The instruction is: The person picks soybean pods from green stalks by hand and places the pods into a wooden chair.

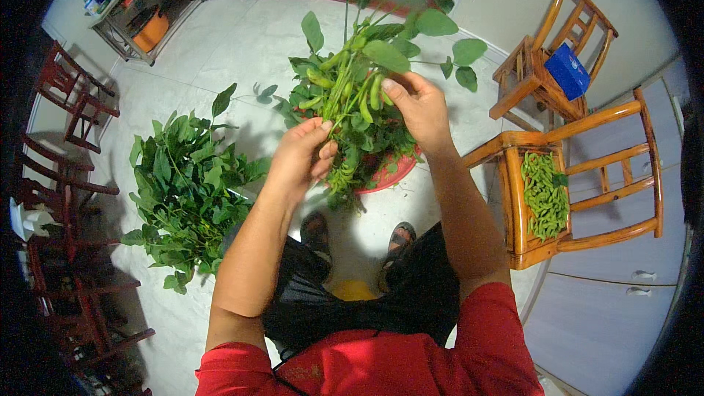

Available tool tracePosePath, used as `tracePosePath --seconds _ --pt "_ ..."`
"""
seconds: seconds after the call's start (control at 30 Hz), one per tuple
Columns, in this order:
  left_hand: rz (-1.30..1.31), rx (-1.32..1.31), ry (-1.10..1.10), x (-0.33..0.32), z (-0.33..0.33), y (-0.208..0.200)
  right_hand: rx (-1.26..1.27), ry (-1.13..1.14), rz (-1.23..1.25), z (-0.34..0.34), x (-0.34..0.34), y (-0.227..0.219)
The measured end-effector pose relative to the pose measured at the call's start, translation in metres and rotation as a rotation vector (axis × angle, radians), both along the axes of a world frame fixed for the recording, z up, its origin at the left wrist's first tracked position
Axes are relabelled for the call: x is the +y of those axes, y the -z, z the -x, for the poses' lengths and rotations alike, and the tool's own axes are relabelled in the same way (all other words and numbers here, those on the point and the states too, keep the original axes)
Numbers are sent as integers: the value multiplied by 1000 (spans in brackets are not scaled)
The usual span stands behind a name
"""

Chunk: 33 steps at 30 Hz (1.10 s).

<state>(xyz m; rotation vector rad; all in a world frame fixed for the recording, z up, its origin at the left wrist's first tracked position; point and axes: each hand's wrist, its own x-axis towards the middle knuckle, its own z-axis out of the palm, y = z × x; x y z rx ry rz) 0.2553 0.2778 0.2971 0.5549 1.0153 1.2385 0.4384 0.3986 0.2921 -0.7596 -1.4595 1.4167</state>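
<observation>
A leafy soybean plant (339, 95) with several plump green pods is held up in front of me, its leaves spreading toward the far side. My left hand (299, 152) grips its stems low down, thumb and fingers pressed together. Higher up, my right hand (421, 108) has closed thumb and fingers at a green soybean pod (375, 92) on the plant's right side. Beneath the plant, a red basin (400, 170) is mostly covered by leaves and stems. A large heap of soybean plants (189, 187) lies on the floor to my left.
Picked pods (544, 194) are piled on the seat of a wooden chair (516, 209) at my right. Behind it, another wooden chair (522, 84) bears a blue box (567, 72). Dark wooden chairs (70, 176) line the left, and a metal shelf (143, 7) stands far left.
</observation>
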Motion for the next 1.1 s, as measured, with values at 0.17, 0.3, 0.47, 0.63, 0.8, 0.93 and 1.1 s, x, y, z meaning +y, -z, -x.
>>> tracePosePath --seconds 0.17,0.3,0.47,0.63,0.8,0.93,1.1 --pt "29 -54 27 2 -8 -3 36 -33 15 -2 -2 1" --pt "28 -122 66 4 -14 -2 -18 27 52 -19 5 6" --pt "18 -153 131 6 -19 -4 -7 237 -116 -30 13 11" --pt "69 -81 137 5 -25 -6 -151 251 -298 -33 9 6" --pt "61 -80 167 5 -21 0 -122 194 -92 -37 14 9" --pt "70 -96 165 5 -23 -2 -97 205 -11 -41 21 17" --pt "82 13 88 6 -37 -8 -503 615 -574 -47 31 24"
